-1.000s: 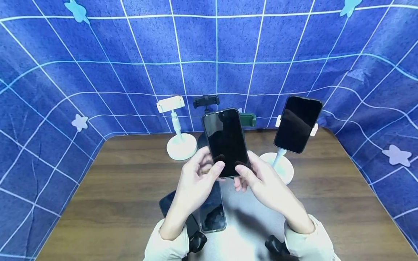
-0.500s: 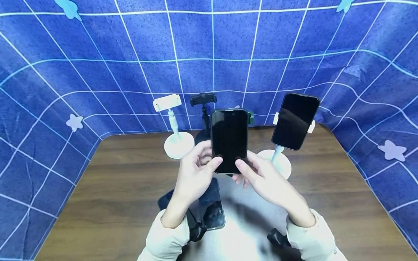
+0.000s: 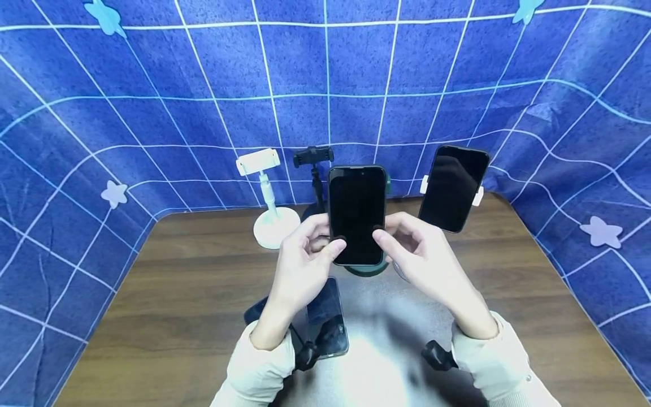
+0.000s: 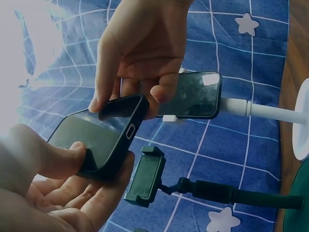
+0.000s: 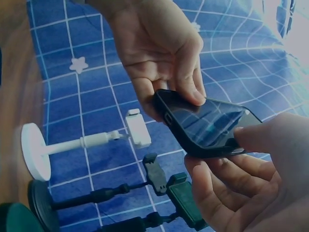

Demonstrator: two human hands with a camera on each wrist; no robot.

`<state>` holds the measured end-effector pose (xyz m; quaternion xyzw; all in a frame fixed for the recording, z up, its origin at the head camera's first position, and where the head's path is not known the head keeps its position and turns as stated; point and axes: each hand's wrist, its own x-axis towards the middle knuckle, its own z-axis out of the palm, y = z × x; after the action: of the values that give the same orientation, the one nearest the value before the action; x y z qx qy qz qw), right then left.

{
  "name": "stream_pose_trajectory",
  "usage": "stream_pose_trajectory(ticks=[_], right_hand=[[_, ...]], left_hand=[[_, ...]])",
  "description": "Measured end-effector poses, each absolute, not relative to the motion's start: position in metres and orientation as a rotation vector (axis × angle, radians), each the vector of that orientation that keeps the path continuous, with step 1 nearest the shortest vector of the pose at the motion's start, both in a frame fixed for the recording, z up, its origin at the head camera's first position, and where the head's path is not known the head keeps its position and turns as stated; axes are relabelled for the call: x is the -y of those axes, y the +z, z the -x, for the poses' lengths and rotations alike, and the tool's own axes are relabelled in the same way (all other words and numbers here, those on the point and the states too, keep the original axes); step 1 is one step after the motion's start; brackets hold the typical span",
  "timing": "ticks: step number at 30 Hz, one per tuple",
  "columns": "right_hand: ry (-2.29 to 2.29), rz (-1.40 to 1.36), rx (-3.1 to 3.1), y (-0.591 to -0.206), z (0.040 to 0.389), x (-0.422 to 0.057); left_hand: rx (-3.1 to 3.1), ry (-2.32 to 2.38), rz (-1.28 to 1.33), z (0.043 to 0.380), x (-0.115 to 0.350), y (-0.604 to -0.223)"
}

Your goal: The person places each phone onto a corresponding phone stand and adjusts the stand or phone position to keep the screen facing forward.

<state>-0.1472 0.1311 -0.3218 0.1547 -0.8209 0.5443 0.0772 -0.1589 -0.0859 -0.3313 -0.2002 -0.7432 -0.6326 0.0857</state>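
Observation:
A black smartphone (image 3: 357, 212) stands nearly upright in front of me, screen facing me. My left hand (image 3: 304, 265) pinches its lower left edge, thumb on the screen and fingers behind. On the lower right edge, my right hand (image 3: 429, 257) pinches it the same way. Behind the phone is a green phone stand, its base (image 3: 367, 269) showing below. The left wrist view shows that stand's clamp (image 4: 147, 175) apart from the phone and holding nothing. The phone's charging port (image 4: 130, 130) end points down toward the table.
To the left are a white phone stand (image 3: 272, 217) and a black phone stand (image 3: 313, 158). At right, another phone (image 3: 455, 189) sits in a white stand's clamp (image 4: 170, 118). Two phones lie by my left forearm, one (image 3: 328, 322) fully beside it. A blue cloth (image 3: 356, 68) hangs behind the table.
The held phone has gone from tilted to upright and shifted in front of the green stand. My right hand has moved slightly up and right along its edge.

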Motion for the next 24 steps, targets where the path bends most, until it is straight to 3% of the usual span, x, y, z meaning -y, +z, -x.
stream_pose_trajectory(ticks=[24], right_hand=[[1.354, -0.322, 2.423, -0.335, 0.178, -0.138]], left_hand=[[2.143, -1.826, 0.722, 0.197, 0.082, -0.357]])
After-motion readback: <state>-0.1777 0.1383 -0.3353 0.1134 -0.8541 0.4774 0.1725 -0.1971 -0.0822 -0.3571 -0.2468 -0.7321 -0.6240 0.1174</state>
